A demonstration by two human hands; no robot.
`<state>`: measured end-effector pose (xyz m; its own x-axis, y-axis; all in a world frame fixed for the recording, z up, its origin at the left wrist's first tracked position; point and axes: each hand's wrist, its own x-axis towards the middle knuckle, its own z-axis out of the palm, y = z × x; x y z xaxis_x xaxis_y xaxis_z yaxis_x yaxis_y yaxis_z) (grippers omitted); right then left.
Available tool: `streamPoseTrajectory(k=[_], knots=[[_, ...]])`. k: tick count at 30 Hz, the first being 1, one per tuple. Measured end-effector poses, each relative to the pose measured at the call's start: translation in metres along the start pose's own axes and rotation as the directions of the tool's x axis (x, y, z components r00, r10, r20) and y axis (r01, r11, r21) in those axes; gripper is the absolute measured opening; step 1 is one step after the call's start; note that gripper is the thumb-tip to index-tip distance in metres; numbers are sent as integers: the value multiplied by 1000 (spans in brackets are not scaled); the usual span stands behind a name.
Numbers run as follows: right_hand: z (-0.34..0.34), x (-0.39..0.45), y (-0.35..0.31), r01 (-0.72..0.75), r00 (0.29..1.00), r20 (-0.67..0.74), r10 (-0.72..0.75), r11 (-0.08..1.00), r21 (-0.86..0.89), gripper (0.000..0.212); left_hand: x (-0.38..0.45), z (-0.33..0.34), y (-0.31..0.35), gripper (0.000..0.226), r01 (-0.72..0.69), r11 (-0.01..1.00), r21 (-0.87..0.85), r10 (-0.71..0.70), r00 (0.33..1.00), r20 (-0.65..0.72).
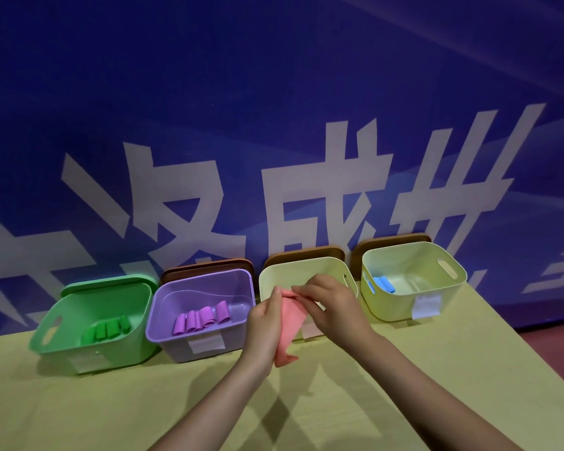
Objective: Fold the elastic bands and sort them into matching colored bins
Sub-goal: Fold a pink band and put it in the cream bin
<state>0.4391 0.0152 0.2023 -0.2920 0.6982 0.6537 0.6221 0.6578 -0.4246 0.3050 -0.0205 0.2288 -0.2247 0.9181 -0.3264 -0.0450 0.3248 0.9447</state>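
1. I hold the pink band in the air over the table, just in front of the third bin.
2. My left hand grips its lower length; my right hand pinches its top edge between fingertips.
3. It looks light, thin and limp, probably stretchy, so I judge pinching near the ends keeps a fold from springing open.
4. The bin rims stand close behind my hands; the near tabletop offers open room to work.
5. The green bin, purple bin and far-right bin hold rolled bands.
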Motion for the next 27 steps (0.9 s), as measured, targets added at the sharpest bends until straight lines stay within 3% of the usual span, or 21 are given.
streamPoseTrajectory(k=[4, 8, 12, 16, 24, 27], knots=[[-9, 4, 5, 73, 988, 134, -76, 997, 29, 31, 0, -2, -4, 26, -21, 1000, 21, 20, 1000, 18], [-14, 3, 8, 17, 962, 268, -53, 991, 135, 32, 2, -3, -7, 23, -34, 998, -51, 36, 998, 43], [-14, 0, 0, -285, 946, 248, 207, 897, 338, 24, 1, -4, -5, 24, -38, 997, -66, 42, 997, 68], [-11, 3, -10, -586, 810, 357, 464, 637, 501, 19, -3, -4, -1, 18, -57, 997, -45, 63, 990, 126], [-4, 5, -14, -622, 780, 335, 528, 600, 503, 9, 1, -4, -2, 21, -99, 984, 151, 82, 990, 114], [-3, 4, -13, -642, 761, 343, 550, 568, 514, 11, 6, -7, -6, 25, -81, 988, 134, 66, 991, 115]])
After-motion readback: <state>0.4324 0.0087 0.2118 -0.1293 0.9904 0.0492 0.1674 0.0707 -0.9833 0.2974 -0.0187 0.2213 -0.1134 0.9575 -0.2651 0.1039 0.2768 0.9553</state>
